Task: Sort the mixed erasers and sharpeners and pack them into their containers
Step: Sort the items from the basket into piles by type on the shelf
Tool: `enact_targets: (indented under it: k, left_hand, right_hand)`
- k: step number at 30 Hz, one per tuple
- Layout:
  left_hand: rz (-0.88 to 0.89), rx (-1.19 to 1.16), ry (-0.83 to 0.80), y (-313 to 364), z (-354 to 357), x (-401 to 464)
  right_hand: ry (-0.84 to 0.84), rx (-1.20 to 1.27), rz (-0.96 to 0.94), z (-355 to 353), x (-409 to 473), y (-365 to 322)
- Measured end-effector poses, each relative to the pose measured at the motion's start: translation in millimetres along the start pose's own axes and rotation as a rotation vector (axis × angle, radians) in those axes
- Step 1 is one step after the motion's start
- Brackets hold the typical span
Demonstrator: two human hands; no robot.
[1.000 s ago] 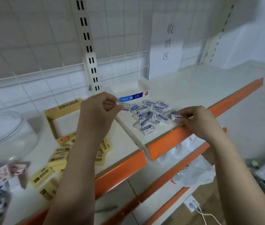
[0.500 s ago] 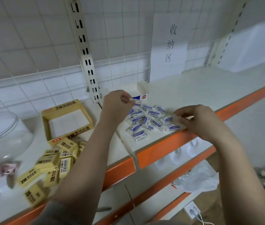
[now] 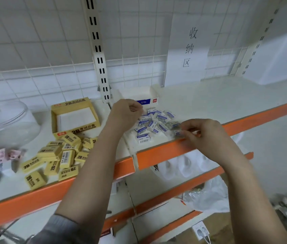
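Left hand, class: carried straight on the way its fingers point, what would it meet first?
Probably the white eraser box behind the blue-and-white erasers: the left hand points that way, though depth is unclear.

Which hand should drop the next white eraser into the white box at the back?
Left, probably. The left hand hovers right in front of the white box, while the right hand is at the shelf's front edge, pinching an eraser from the white pile.

Eraser pile right of box
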State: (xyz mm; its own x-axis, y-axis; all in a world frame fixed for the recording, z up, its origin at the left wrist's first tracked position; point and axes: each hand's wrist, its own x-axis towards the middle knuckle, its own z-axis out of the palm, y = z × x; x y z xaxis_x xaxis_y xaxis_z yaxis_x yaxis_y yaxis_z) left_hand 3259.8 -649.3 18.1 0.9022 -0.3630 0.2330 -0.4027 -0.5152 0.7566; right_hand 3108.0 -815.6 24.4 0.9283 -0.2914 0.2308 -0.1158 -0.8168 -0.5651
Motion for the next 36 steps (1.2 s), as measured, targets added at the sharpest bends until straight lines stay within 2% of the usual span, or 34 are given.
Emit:
enact_targets:
  k: [3, 8, 14, 19, 27, 30, 36]
  left_hand:
    - [-0.034, 0.038, 0.026, 0.1, -18.0, -34.1]
    - [-0.136, 0.092, 0.208, -12.1, -80.9, -105.1]
    - [-0.308, 0.279, 0.423, -56.2, -175.2, -188.0]
    - [-0.363, 0.342, 0.555, -91.9, -248.3, -254.3]
    - [-0.338, 0.373, 0.524, -157.6, -375.5, -331.2]
    - [-0.345, 0.306, 0.538, -177.3, -408.6, -344.9]
    - [-0.274, 0.326, 0.543, -201.9, -453.1, -338.9]
  right_hand:
    - [-0.021, 0.041, -0.049, 7.0, -2.7, -13.2]
    - [-0.061, 0.033, -0.169, 30.1, -8.4, -53.9]
    - [-0.218, 0.121, -0.299, 76.1, -29.5, -138.1]
    - [-0.243, 0.161, -0.419, 124.6, -58.8, -217.0]
    - [-0.235, 0.263, -0.404, 218.8, -121.2, -352.6]
    - [-0.246, 0.255, -0.382, 235.3, -129.6, -391.0]
    - [-0.200, 0.189, -0.416, 250.3, -114.3, -440.9]
